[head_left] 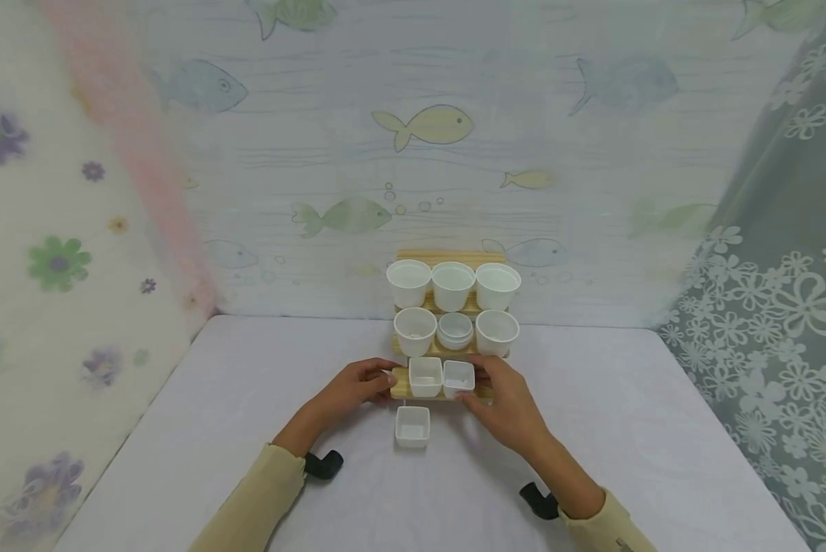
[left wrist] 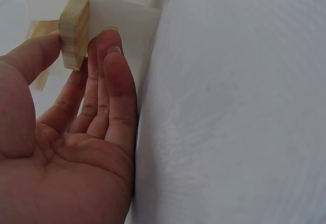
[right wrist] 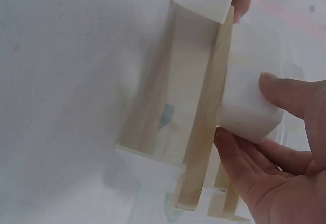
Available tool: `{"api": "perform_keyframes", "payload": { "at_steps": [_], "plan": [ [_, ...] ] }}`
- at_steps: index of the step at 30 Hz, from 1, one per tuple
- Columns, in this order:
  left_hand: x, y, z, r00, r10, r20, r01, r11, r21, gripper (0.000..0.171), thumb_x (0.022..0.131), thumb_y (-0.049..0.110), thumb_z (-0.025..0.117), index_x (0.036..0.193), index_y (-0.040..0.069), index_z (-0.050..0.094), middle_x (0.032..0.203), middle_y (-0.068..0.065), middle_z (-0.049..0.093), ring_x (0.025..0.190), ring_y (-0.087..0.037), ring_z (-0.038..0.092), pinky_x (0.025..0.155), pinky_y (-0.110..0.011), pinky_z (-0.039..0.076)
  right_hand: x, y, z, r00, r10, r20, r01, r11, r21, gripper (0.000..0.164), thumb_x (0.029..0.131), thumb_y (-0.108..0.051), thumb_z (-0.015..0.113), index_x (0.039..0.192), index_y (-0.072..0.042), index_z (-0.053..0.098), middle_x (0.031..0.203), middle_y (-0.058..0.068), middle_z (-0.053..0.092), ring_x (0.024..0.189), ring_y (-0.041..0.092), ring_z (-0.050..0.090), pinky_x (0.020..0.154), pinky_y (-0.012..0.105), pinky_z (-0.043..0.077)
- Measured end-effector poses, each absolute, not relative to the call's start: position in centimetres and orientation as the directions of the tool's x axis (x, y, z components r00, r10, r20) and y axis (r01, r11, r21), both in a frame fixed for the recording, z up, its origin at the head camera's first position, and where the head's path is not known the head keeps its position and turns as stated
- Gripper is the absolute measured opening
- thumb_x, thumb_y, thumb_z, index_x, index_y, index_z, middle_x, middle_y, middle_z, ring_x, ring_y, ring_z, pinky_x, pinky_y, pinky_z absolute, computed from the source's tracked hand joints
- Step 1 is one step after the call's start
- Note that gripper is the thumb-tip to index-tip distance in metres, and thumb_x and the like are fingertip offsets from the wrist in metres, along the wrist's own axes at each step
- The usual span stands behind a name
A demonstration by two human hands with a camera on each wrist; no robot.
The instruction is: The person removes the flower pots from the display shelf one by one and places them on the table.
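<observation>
No word, number or brand name can be read in any of the three views. The only thing resembling print is a small dark mark point(head_left: 624, 545) on the beige right sleeve point(head_left: 601, 527), on the wearer's side of the right hand point(head_left: 511, 404), past the wrist and close to the bottom edge of the head view; it is too small to tell whether it is lettering, a logo or a plain pattern.
</observation>
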State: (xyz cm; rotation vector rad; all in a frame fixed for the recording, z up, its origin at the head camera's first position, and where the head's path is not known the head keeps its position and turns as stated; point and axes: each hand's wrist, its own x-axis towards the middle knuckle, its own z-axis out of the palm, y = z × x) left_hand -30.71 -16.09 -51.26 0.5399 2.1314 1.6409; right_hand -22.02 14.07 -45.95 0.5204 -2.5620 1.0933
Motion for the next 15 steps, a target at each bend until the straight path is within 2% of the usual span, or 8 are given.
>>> {"api": "perform_keyframes", "payload": {
  "at_steps": [15],
  "plan": [
    [-30.98,-16.12,-51.47,-0.849,0.522,-0.085,0.054,0.246,0.968,0.047,0.107,0.032,0.065,0.145,0.005,0.06,0.115,-0.01,0.075,0.099,-0.023,0.072,0.089,-0.036,0.059,-21.75,14.17,-45.67,-0.901,-0.205,0.383,-0.419,0.645,-0.639,0.06,0.085,0.004,0.087,0.138,0.0,0.059,0.126,0.013,0.067,0.112,0.027,0.07,0.095,0.039,0.06]
  ]
}}
